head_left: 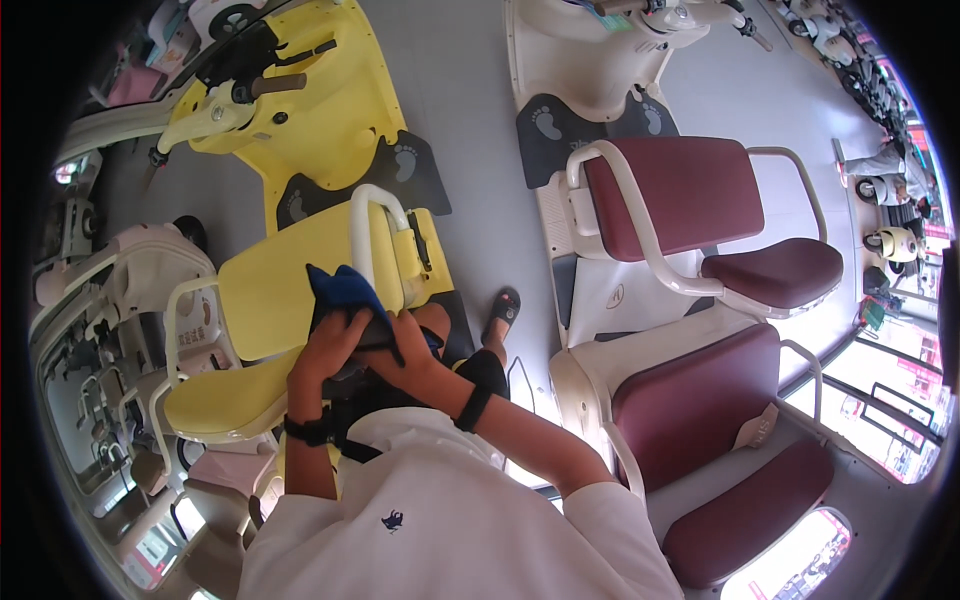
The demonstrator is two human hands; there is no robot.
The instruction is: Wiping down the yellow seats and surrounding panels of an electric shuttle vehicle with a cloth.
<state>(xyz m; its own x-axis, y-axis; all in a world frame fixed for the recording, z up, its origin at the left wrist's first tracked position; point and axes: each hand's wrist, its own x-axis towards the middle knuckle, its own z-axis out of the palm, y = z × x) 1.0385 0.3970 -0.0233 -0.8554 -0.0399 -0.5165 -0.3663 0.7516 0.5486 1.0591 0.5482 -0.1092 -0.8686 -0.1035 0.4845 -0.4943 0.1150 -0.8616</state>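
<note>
A dark blue cloth (350,290) with a blackish underside is bunched between my two hands, in front of the yellow vehicle's seat. My left hand (338,342) is closed around its lower left part. Gripping the other side is my right hand (404,352), with a dark fold hanging between them. Just beyond the cloth stands the yellow seat backrest (285,285) with its cream armrest (376,225). The yellow seat cushion (225,400) lies to the left of my left hand. Each wrist wears a black strap.
A yellow scooter front (330,110) with handlebars stands ahead. On the right is a cream vehicle with maroon backrests (680,195) and cushions (775,270). Grey floor (470,170) runs between them. My sandalled foot (507,308) rests there. More scooters (885,190) line the far right.
</note>
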